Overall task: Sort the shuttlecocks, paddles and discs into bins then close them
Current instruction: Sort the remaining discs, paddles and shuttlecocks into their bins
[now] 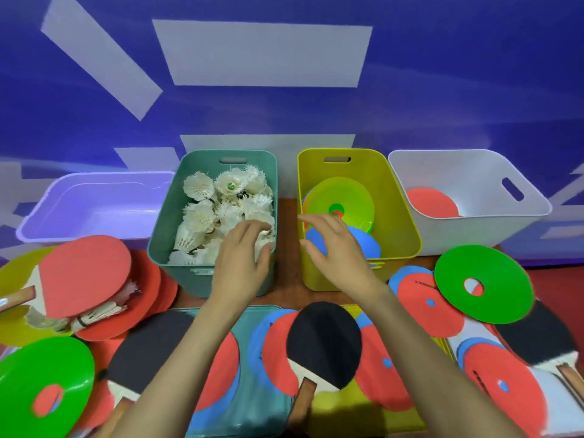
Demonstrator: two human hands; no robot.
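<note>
1. As your forearms reach out from the near edge, both hands sit over the bins with nothing in them. Your left hand (241,257) is loosely open, fingers extended over the near right corner of the teal bin (164,235). Whether the fingertips touch the shuttlecocks (202,216) there, you cannot tell.
2. Your right hand (335,248) is spread wide, fingers apart, above the near left part of the yellow bin (401,222), over a blue disc (366,245) that leans inside it.
3. Nearest you, the unsorted pile lies under your arms. A black paddle (325,339) lies between your forearms on red and blue discs (275,349), which rest partly on a teal lid (252,406).
4. To your near left lies a green disc (47,384), and a dark paddle (145,346) is partly covered by your left forearm. Further left, a red paddle (85,273) rests on a few loose shuttlecocks (104,311).
5. To your right, another green disc (483,286) overlaps a red disc (426,305) and a second black paddle (537,339).
6. Beyond your hands, the teal bin is heaped with white shuttlecocks. The yellow bin also holds a light green disc (350,197) tilted against its far side.
7. Furthest out, a white bin (474,229) on the right holds one red paddle (433,203). A pale lilac bin (94,197) stands on the left. All four bins are uncovered.
</note>
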